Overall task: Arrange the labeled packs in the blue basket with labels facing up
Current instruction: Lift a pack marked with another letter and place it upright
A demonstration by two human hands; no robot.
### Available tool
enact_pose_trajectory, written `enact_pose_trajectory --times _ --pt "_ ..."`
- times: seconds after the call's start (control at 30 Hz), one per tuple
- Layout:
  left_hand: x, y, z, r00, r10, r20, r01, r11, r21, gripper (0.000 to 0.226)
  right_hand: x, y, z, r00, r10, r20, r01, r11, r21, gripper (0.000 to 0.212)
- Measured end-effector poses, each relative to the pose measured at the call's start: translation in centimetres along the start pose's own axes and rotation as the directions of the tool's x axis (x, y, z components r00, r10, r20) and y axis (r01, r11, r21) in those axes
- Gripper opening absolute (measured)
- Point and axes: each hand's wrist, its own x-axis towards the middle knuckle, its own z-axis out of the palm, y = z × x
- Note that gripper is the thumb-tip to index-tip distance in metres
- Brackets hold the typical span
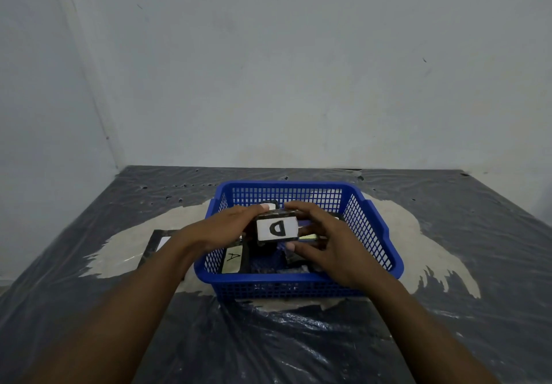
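A table (448,309) covered with dark crinkled plastic sheet (268,339) is seen, pale patches showing through, set into a corner of plain grey walls (298,70). The D pack (277,229) is held above the blue basket (298,288), label up and tilted toward the camera, long axis left-right, the letter rotated sideways. It is pinched at its left end by the left hand (222,230) and at its right end by the right hand (328,243), fingers curled. The A pack (232,259) lies label-up at the basket's near left. Another pack (158,246) lies on the table, left of the basket.
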Motion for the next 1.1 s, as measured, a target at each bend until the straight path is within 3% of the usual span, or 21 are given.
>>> enact_pose_trajectory --times 0.1,0.2,0.27,0.33,0.43,0.5,0.6,0.67,0.73,0.87,1.03,1.1 --pt "-0.2 0.3 0.5 0.999 0.013 -0.04 -0.012 1.0 0.01 0.062 -0.1 -0.1 -0.2 1.0 0.015 0.008 -0.015 0.999 0.034 0.06" --pt "-1.0 0.7 0.7 0.985 0.142 -0.094 -0.135 0.988 0.072 0.065 -0.1 -0.1 -0.6 0.999 0.046 -0.004 -0.046 0.999 0.014 0.057" --pt "-1.5 0.6 0.7 0.943 0.298 -0.146 -0.272 0.946 0.176 0.052 0.0 0.0 -0.8 0.998 0.058 -0.013 -0.058 0.998 -0.002 0.055" --pt "-1.8 0.2 0.5 0.876 0.455 -0.157 -0.391 0.862 0.322 0.057 0.1 -0.1 -0.9 0.998 0.069 -0.002 -0.069 0.997 -0.021 0.054" --pt "-1.6 -0.5 0.7 0.804 0.564 -0.189 -0.455 0.787 0.416 0.059 0.3 0.0 -0.9 0.995 0.095 0.034 -0.094 0.995 -0.024 0.053" --pt "-1.6 -0.8 1.4 0.738 0.612 -0.285 -0.471 0.769 0.432 0.055 0.5 0.0 -0.7 0.988 0.144 0.055 -0.15 0.98 0.133 0.053" --pt "-1.4 -0.8 3.1 0.632 0.647 -0.426 -0.483 0.759 0.437 0.048 1.1 -0.4 0.1 0.95 0.304 0.072 -0.29 0.772 0.566 0.052" --pt "-1.4 -0.8 3.6 0.649 0.615 -0.447 -0.461 0.786 0.413 0.052 1.4 -0.5 0.5 0.941 0.328 0.081 -0.296 0.683 0.668 0.044" --pt "-1.5 -0.9 3.1 0.723 0.568 -0.393 -0.422 0.814 0.399 0.062 1.5 -0.5 0.8 0.935 0.344 0.082 -0.303 0.658 0.689 0.032" --pt "-1.7 -1.1 1.1 0.852 0.491 -0.181 -0.41 0.841 0.353 0.085 1.8 -0.5 0.1 0.931 0.36 0.059 -0.326 0.747 0.58 0.026" --pt "-1.3 0.0 0.1 0.839 0.544 0.007 -0.486 0.745 0.456 0.081 2.4 -1.3 -1.1 0.923 0.34 0.179 -0.383 0.849 0.365 0.033" --pt "-1.1 0.1 0.5 0.833 0.553 0.023 -0.488 0.715 0.5 0.076 2.6 -1.5 -1.3 0.921 0.327 0.212 -0.374 0.894 0.249 0.035"
